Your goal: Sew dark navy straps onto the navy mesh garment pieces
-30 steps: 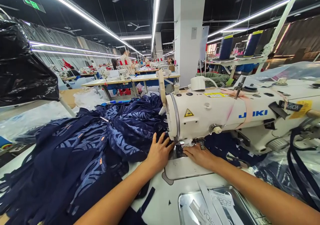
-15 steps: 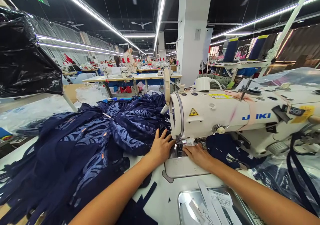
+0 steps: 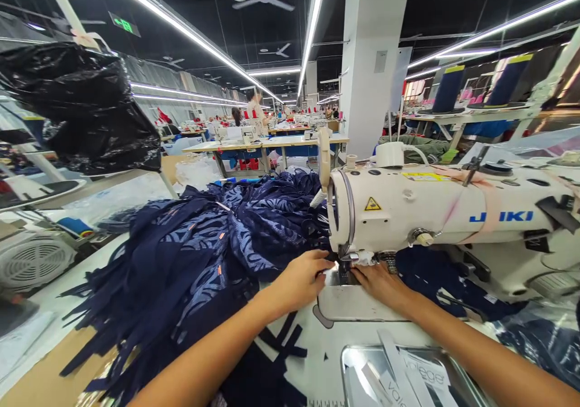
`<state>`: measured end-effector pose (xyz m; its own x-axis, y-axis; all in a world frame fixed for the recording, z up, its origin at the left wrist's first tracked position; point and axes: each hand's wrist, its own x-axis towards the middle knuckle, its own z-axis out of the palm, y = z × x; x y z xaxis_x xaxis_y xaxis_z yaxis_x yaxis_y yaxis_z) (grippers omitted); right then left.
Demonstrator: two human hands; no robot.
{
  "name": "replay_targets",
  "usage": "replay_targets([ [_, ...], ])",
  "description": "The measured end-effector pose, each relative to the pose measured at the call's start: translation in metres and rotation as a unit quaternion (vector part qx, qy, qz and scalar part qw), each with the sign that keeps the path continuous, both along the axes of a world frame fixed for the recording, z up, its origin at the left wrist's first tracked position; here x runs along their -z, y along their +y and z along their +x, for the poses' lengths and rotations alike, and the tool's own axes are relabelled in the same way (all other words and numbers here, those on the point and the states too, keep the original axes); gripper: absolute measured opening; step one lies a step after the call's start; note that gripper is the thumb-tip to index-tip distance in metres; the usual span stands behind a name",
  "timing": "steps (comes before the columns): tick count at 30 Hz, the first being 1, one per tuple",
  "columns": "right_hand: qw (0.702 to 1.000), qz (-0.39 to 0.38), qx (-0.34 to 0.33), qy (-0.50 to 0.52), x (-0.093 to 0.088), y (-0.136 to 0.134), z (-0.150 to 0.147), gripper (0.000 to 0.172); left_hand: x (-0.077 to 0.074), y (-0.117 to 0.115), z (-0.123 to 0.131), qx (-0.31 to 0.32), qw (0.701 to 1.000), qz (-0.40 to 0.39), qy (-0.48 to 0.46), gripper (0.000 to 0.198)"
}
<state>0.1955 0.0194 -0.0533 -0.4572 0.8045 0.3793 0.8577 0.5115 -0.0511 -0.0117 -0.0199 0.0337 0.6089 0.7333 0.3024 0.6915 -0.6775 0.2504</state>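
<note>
- Navy, pale-patterned fabric heap [image 3: 254, 238], left of the white, round-ended sewing machine [image 3: 394, 208]: probably soft, light, floppy tbh; I'd grab an edge.
- My bare left hand [image 3: 302, 277]: curled; bare right hand [image 3: 379, 281]: flatter. Can't tell if either's pinching.

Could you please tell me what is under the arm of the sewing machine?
Part of the right hand and, farther right, dark navy fabric are visible under the sewing machine's arm. The arm hides the fabric's far side, and whatever lies beneath the fabric is covered.

White sewing machine [image 3: 394, 208] | navy patterned fabric [image 3: 181, 256] | heaped, left side
</note>
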Motion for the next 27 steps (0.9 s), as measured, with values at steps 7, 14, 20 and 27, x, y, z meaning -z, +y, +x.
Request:
replay_targets([
  [7,0.997,0.027,-0.046,-0.052,0.001,-0.002,0.006,0.032,-0.036,-0.066,-0.067,-0.050,0.996,0.068,-0.028,0.017],
  [14,0.993,0.051,-0.103,0.018,-0.010,-0.025,0.009,0.030,-0.008,-0.088,-0.096,-0.049,0.965,0.112,0.233,0.013],
  [20,0.952,-0.127,-0.235,0.150,-0.035,-0.066,-0.033,0.029,0.025,-0.078,-0.093,-0.052,0.937,0.121,0.324,0.009],
  [27,0.834,-0.337,-0.226,0.374,-0.029,-0.032,-0.108,0.056,0.017,-0.076,-0.051,-0.098,0.995,-0.005,-0.017,0.019],
])
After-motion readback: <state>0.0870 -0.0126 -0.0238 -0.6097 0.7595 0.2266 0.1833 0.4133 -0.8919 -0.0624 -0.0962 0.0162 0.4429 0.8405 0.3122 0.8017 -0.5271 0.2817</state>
